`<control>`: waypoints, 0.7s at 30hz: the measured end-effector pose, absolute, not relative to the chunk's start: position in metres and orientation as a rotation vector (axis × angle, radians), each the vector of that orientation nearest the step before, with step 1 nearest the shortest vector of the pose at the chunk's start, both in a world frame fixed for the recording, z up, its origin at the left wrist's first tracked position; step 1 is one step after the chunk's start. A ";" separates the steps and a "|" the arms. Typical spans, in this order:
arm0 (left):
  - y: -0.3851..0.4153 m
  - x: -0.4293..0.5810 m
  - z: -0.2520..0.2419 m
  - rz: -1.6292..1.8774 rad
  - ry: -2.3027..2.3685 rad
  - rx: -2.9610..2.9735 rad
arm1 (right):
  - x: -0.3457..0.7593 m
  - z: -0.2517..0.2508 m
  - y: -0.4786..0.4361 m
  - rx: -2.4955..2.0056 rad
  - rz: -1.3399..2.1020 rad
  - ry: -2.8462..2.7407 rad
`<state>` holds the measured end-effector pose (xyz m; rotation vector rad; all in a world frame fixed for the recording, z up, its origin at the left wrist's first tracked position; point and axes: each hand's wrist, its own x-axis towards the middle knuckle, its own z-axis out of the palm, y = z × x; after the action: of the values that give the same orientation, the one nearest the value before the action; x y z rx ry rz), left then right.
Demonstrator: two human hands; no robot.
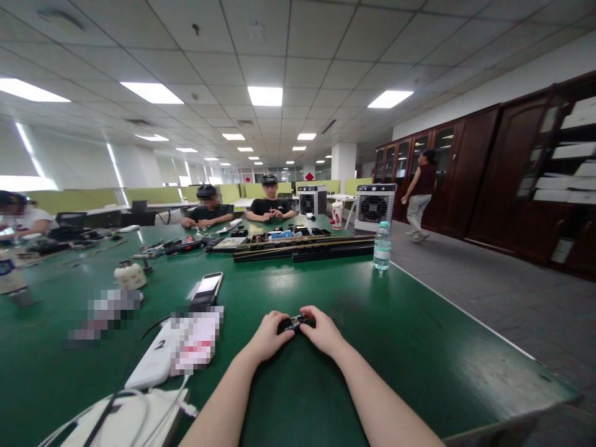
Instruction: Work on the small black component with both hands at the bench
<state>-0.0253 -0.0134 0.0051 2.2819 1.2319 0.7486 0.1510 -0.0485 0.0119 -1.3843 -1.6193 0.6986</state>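
Between my two hands is a small dark device (295,323) with a lighter patch on its top; its exact kind is too small to make out. My left hand (270,337) grips its left end, the thumb along the near side and the fingers curled behind. At the other end, my right hand (323,333) holds it with thumb and fingers closed round the edge. Both forearms reach in from the bottom, over the green table (298,397). The fingers hide both ends of the device.
Left of my hands are a phone (207,290), a white power bank (156,354) and cables (139,410). Black rails (307,249) lie across the table ahead, with a water bottle (382,247) at their right. Several people sit around the table; one person (420,192) walks by cabinets.
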 end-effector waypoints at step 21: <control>-0.015 -0.026 0.007 0.786 1.199 2.285 | 0.151 0.013 -0.051 -1.445 0.618 -1.753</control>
<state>-0.0258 -0.0151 0.0066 2.2851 1.1991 0.7858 0.1514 -0.0508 0.0132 -1.4447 -1.7526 0.6180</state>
